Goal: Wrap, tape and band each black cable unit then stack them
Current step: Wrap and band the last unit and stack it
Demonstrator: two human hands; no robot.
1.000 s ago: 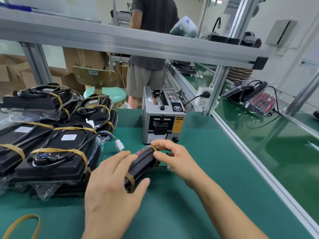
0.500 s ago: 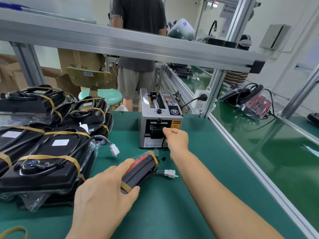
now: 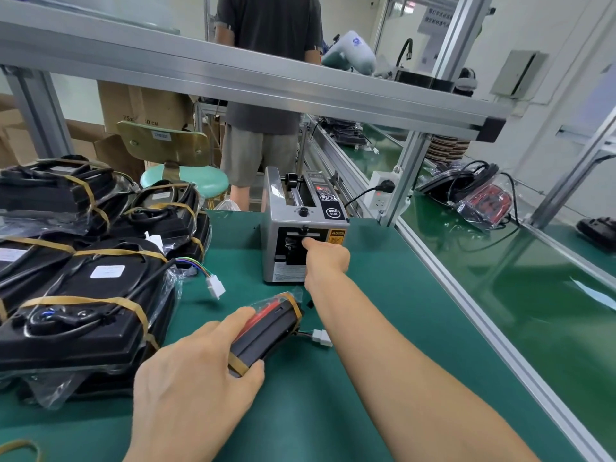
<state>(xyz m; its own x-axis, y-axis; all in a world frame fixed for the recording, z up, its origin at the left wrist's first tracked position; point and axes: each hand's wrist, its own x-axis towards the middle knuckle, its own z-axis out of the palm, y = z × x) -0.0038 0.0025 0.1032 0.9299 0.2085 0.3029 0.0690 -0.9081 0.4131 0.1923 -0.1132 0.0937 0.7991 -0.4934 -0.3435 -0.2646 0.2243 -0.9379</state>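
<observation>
While our left hand (image 3: pixel 196 381) grips the near end of the wrapped cable unit (image 3: pixel 266 331), fingers and thumb curled round it, the unit lies on the green desk (image 3: pixel 383 361) with its long axis running from near left to far right, pointing roughly at the tape dispenser (image 3: pixel 301 225). It is a black, hard-edged block under crinkled clear film, a red part showing at the far end, tan rubber bands crossing both ends, and a white connector (image 3: pixel 321 338) trailing on thin wires to its right.

Farther on, our right hand (image 3: pixel 325 258) reaches past the unit to the dispenser's front slot, fingers curled at the opening; whether they pinch a strip of tape we cannot tell. This hand is the nearer to the tape, so the strip must travel back toward us to the unit.

To the left sits the stack of finished units (image 3: pixel 83 288), glossy black, bagged and banded.
</observation>
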